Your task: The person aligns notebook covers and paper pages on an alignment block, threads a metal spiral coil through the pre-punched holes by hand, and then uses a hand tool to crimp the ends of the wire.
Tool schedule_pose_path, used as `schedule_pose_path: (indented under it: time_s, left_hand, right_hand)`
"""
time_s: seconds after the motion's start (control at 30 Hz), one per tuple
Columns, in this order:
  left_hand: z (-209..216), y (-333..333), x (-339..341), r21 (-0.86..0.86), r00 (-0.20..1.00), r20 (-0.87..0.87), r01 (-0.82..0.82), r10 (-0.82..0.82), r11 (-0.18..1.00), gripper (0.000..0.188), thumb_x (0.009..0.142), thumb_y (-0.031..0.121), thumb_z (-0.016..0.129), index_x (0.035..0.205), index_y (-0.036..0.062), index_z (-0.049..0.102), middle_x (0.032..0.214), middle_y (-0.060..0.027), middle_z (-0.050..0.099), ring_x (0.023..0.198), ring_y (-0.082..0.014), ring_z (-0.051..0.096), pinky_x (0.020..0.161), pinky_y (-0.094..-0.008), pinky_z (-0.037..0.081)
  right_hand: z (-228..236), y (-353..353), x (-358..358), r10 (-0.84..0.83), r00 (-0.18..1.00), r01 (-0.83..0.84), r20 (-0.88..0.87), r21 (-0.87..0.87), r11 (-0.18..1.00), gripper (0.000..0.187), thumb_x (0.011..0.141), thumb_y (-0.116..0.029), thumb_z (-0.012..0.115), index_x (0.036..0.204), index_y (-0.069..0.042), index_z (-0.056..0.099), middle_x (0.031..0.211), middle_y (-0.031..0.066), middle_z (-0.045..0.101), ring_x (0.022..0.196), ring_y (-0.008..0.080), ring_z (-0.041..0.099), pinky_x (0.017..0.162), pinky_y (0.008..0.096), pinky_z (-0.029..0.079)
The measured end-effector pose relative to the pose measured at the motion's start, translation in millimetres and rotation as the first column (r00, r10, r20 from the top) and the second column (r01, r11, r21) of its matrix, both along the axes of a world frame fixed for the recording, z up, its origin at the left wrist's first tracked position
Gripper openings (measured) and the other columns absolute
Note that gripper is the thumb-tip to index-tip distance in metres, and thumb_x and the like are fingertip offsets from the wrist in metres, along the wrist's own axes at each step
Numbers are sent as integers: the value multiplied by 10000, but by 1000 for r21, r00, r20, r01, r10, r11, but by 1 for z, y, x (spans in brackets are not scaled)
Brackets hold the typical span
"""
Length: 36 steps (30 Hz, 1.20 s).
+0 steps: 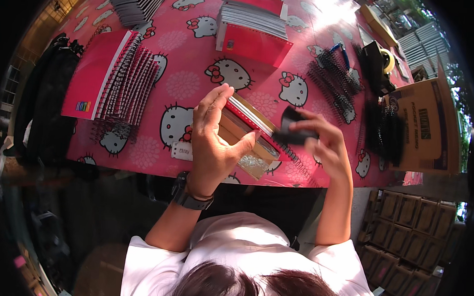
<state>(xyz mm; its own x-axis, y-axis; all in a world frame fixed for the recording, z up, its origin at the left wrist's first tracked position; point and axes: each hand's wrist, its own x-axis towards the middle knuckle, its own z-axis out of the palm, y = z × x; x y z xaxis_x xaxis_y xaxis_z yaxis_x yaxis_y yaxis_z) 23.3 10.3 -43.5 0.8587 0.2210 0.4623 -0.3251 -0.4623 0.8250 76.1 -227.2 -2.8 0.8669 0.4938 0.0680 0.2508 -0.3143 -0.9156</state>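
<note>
My left hand (211, 147) is closed around a red-covered notebook (251, 117), its punched edge turned up. The thumb presses near one end and the fingers press the other. Beneath the notebook lies a brown block or holder (235, 131) with clear tape on it. A dark spiral coil (296, 163) runs out from the notebook's right end toward the table's near edge. Over that end, my right hand (328, 143) grips a black object (292, 126) between thumb and fingers. Motion blurs it, so its kind cannot be made out.
Spiral-bound red notebooks (96, 75) are stacked at left. Unbound ones (256, 36) stand at the back middle, with a grey stack (135, 3) at the back left. Loose black coils (333, 83), blue-handled pliers (342, 52), a tape dispenser (378, 64) and a cardboard box (425, 126) are on the right.
</note>
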Motion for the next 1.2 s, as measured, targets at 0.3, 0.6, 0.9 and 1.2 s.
schedule_pose_path:
  time_s: [0.3,0.6,0.9,1.2]
  left_hand:
    - [-3,-1,0,-5,1000,17,-6,6,1000,710,669,96,782,1315,5,502,1345,-175,501,1246,-312,488,1056,-409,391]
    - [18,10,2,326,986,89,104,-140,940,480,717,162,774,1180,178,646,1331,-51,536,1330,-279,377,1121,-540,160]
    - [16,30,28,403,906,0,386,-422,829,133,781,246,742,914,243,732,1292,33,557,1324,-241,372,1114,-584,-3]
    - [20,32,32,416,891,-59,432,-451,800,140,850,318,676,963,253,729,1261,30,574,1316,-242,377,1094,-603,-22]
  right_hand:
    - [-10,9,4,-222,971,232,90,-118,966,644,683,-470,781,1049,53,693,1259,293,547,1212,333,505,1052,406,329]
    - [-17,2,1,-187,982,185,4,133,974,500,772,-372,763,1056,33,690,1215,190,602,1299,318,440,1059,403,318]
    - [-31,-6,-14,-160,981,184,-109,262,947,590,720,-427,799,1097,13,684,1221,206,598,1321,318,416,1088,428,275]
    - [-30,2,-17,-153,982,179,-111,274,945,599,703,-416,803,1094,22,682,1236,216,587,1322,318,415,1089,427,270]
